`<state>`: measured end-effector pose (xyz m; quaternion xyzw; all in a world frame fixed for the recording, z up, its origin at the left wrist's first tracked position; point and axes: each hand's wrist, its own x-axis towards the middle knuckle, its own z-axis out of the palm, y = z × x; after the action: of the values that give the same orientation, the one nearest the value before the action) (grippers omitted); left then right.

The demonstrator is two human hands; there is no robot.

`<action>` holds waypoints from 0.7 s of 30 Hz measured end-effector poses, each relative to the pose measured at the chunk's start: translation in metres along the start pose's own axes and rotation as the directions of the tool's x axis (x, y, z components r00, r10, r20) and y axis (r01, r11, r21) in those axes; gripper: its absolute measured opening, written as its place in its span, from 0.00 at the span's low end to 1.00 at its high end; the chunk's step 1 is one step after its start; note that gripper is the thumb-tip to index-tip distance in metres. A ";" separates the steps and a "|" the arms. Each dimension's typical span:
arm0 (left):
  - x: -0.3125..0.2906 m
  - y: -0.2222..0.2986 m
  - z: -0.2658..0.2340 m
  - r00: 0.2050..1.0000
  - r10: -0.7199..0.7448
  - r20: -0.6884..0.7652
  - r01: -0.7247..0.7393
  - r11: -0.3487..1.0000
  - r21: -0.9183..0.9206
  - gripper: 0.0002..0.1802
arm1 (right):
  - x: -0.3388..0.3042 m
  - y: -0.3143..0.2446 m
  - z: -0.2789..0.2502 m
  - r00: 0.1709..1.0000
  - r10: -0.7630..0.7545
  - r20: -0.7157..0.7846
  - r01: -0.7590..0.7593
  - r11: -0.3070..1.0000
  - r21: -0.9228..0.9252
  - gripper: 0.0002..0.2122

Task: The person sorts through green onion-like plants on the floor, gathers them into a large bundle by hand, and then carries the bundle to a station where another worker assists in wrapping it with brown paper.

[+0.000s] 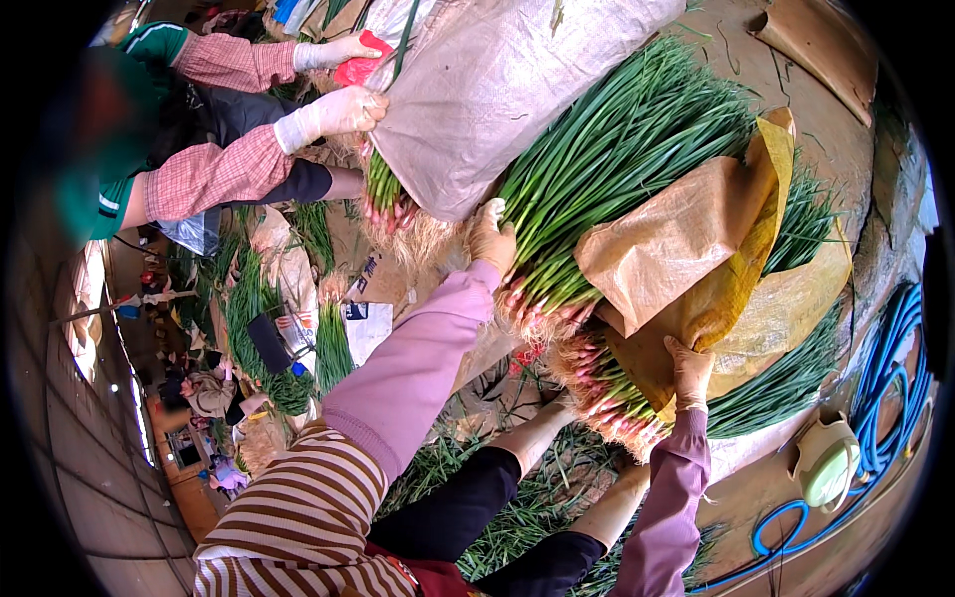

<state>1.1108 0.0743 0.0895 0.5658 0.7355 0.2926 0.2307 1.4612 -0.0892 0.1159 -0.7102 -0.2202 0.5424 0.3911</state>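
Note:
A large heap of spring onions (617,129) lies in front of me, green leaves pointing up and right, pinkish bulbs and pale roots toward me. My left hand (491,239), in a pale glove, is closed at the edge of a whitish woven sheet (497,99), close against the stems. My right hand (689,372) grips the edge of a yellow-brown woven sheet (751,249), fingers curled over it. This sheet is folded back over a second bundle of spring onions (607,393); its tan side (657,239) shows. The left fingertips are partly hidden.
Across at the upper left, a co-worker's gloved hands (343,109) hold the whitish sheet and a red piece. A coiled blue hose (900,368) and a pale green container (831,468) stand at right. Loose leaves (448,468) litter the ground around my legs.

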 end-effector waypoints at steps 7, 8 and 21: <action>0.025 -0.023 -0.001 0.931 -0.361 -0.057 0.360 0.882 0.303 0.31 | 0.000 -0.004 -0.001 0.998 0.051 -0.023 -0.050 0.999 0.021 0.16; 0.028 -0.019 0.003 0.908 -0.419 -0.003 0.406 0.878 0.255 0.33 | 0.000 -0.005 -0.003 0.997 0.062 -0.035 -0.061 0.998 0.024 0.17; 0.113 -0.107 0.031 0.786 -0.569 -0.243 0.485 0.810 -0.329 0.22 | 0.007 0.003 -0.003 0.997 0.083 0.001 -0.083 0.994 0.077 0.23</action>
<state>1.0286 0.1685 -0.0074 0.2450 0.8501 0.3958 0.2462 1.4658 -0.0864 0.1099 -0.7036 -0.1692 0.5657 0.3953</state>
